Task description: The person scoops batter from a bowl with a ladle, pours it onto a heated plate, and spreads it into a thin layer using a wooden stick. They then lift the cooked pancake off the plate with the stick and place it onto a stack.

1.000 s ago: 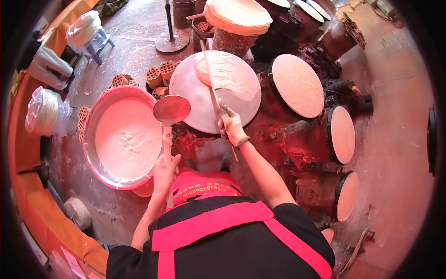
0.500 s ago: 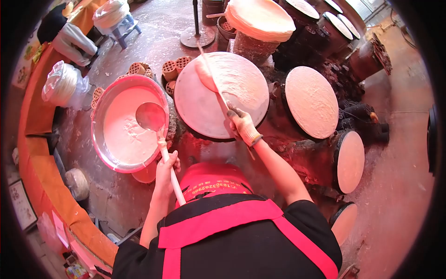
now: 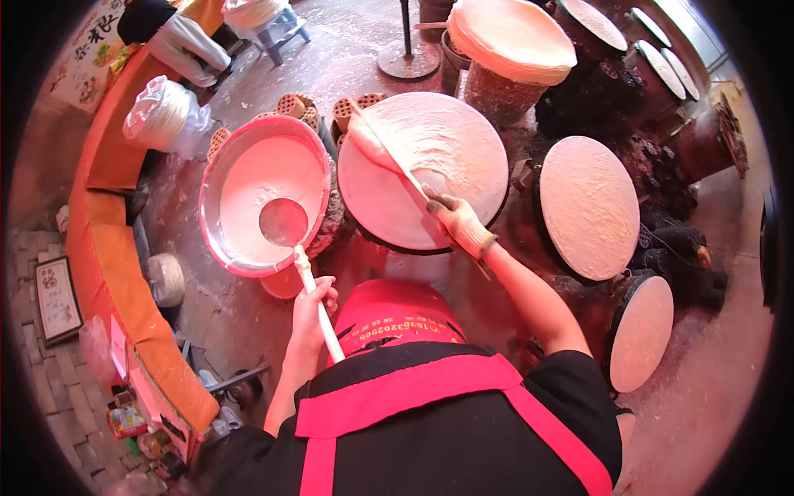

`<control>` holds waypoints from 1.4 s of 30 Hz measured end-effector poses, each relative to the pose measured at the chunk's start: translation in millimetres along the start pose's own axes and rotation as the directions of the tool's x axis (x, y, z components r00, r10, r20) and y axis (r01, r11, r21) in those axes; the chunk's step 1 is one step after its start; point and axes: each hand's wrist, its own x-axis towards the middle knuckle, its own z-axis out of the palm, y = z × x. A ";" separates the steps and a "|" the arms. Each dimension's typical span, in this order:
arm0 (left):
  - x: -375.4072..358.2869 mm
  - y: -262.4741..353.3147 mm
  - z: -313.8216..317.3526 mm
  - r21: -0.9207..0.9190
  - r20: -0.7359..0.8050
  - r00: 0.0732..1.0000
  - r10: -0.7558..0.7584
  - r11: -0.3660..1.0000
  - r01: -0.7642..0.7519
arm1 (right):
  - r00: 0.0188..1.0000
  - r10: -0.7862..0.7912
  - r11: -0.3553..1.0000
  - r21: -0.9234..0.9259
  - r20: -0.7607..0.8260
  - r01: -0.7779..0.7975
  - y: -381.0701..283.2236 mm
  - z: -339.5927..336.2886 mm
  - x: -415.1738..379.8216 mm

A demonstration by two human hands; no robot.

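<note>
My left hand point(image 3: 313, 310) grips the pale handle of a ladle point(image 3: 283, 221), whose round bowl is over the near part of a pink-rimmed tub point(image 3: 207, 207) of pale batter point(image 3: 277, 169). In a partly dark-stained glove, my right hand point(image 3: 459, 223) closes round a long wooden batter spreader point(image 3: 404, 169). The spreader lies slantwise across a round griddle point(image 3: 372, 217). Along its far left end a thick roll of batter point(image 3: 368, 142) gathers. A thin streaked batter layer point(image 3: 451, 132) covers the griddle's far and right parts, while its near left surface is bare.
To the right stand more round griddles, the nearest with a batter-coloured sheet point(image 3: 589, 207). A stack of thin flatbreads point(image 3: 513, 40) rises behind. Perforated briquettes point(image 3: 291, 105) sit behind the tub. An orange-covered counter point(image 3: 116, 273) curves along the left; a person point(image 3: 169, 37) bends there.
The spreader's far end has swept left over the griddle, pushing the batter roll leftward. The ladle's bowl has shifted toward the tub's near side. The whole view has turned slightly.
</note>
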 end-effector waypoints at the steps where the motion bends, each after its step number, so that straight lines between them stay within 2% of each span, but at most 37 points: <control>1: -8.8 -2.1 2.6 0.024 -0.025 1.000 0.005 1.000 -0.004 | 0.998 0.024 1.000 -0.019 0.063 -0.022 -1.8 -8.7 -17.0; 4: -18.1 -22.8 -18.2 0.008 -0.006 1.000 0.016 1.000 -0.016 | 0.972 0.129 0.992 -0.032 0.197 -0.125 -4.9 -56.8 -37.3; 6: -30.9 -30.5 -21.5 0.037 -0.093 0.995 0.023 0.999 -0.020 | 0.993 0.086 0.989 -0.123 0.079 -0.076 1.8 -82.4 -12.3; 8: -42.3 -34.4 -18.4 0.067 -0.216 0.976 0.012 0.998 0.002 | 0.999 -0.010 1.000 0.015 -0.053 0.011 -7.5 -81.2 11.4; 9: -46.8 -34.8 -22.2 0.131 -0.216 0.976 0.010 0.991 0.019 | 0.993 -0.076 0.997 -0.029 -0.088 0.074 -7.2 -74.6 25.8; 12: -48.0 -30.9 -19.3 0.110 -0.267 0.964 -0.004 0.993 0.035 | 0.983 0.080 0.996 -0.061 0.166 -0.070 -0.9 -54.6 5.0; 13: -45.4 -29.2 -25.1 0.120 -0.213 0.977 -0.014 0.992 0.040 | 0.967 0.108 0.994 -0.058 0.230 -0.097 -4.4 -54.9 -18.4; 14: -42.3 -28.5 -27.9 0.134 -0.192 0.981 -0.016 0.990 0.042 | 0.972 0.108 0.989 -0.126 0.210 -0.083 10.2 -57.7 -29.4; 16: -34.1 -21.8 -28.3 0.167 -0.142 0.990 -0.019 0.985 0.043 | 0.955 0.200 0.980 -0.066 0.219 -0.190 13.5 -69.9 -76.0; 18: -24.9 -13.2 -28.4 0.167 -0.078 0.996 -0.051 0.984 0.064 | 0.976 0.198 0.980 -0.048 0.097 -0.194 40.8 -82.5 -86.0; 19: -19.9 -7.4 -28.3 0.172 -0.042 0.997 -0.068 0.982 0.074 | 0.976 0.209 0.978 0.035 -0.063 -0.208 42.9 -72.7 -85.1; 20: -16.0 -0.2 -27.2 0.200 -0.010 0.998 -0.068 0.977 0.069 | 0.959 0.106 0.984 0.167 -0.262 -0.063 54.2 -61.8 -74.5; 22: 1.9 11.4 -35.1 0.252 0.069 0.993 -0.096 0.965 0.075 | 0.920 0.045 0.928 0.357 -0.390 0.105 71.2 -44.5 -53.6; 23: 11.1 17.4 -41.1 0.281 0.116 0.989 -0.095 0.958 0.059 | 0.933 0.041 0.962 0.266 -0.358 0.060 77.7 -31.6 -54.3; 24: 15.8 26.7 -45.4 0.326 0.148 0.984 -0.099 0.944 0.046 | 0.965 0.130 0.958 0.281 -0.227 -0.063 58.8 -14.5 -78.7; 26: 26.9 45.3 -50.9 0.393 0.220 0.969 -0.110 0.919 0.015 | 0.995 0.066 0.991 0.120 -0.069 -0.057 72.0 4.7 -118.9; 28: 45.9 58.6 -68.2 0.443 0.265 0.952 -0.154 0.896 0.022 | 0.990 0.085 0.990 0.121 -0.109 -0.072 99.3 26.0 -163.2; 30: 61.7 68.2 -89.7 0.460 0.308 0.933 -0.185 0.888 0.024 | 0.976 0.128 0.948 0.311 -0.177 -0.068 134.5 53.4 -202.6; 32: 72.7 72.3 -114.0 0.449 0.320 0.931 -0.177 0.893 0.016 | 0.962 0.048 0.895 0.440 -0.269 0.078 150.3 102.0 -205.4; 33: 70.7 78.2 -123.4 0.451 0.304 0.936 -0.175 0.892 0.020 | 0.963 0.055 0.824 0.557 -0.266 0.107 141.6 129.9 -190.4; 34: 68.8 82.8 -133.7 0.451 0.286 0.943 -0.170 0.892 0.024 | 0.947 0.012 0.743 0.636 -0.322 0.207 129.5 161.5 -161.7; 35: 69.1 86.1 -147.4 0.427 0.313 0.934 -0.169 0.904 0.020 | 0.928 -0.087 0.757 0.582 -0.362 0.298 105.3 193.2 -128.3; 37: 62.8 91.3 -171.2 0.366 0.288 0.949 -0.131 0.931 0.017 | 0.903 -0.054 0.796 0.528 -0.426 0.297 80.6 238.9 -46.4; 38: 59.4 93.6 -180.9 0.336 0.276 0.955 -0.112 0.942 0.013 | 0.896 0.017 0.818 0.521 -0.443 0.242 47.5 262.8 -11.9; 42: 37.3 101.6 -216.2 0.244 0.192 0.980 -0.056 0.970 0.008 | 0.777 -0.112 0.761 0.449 -0.620 0.468 18.0 310.1 144.9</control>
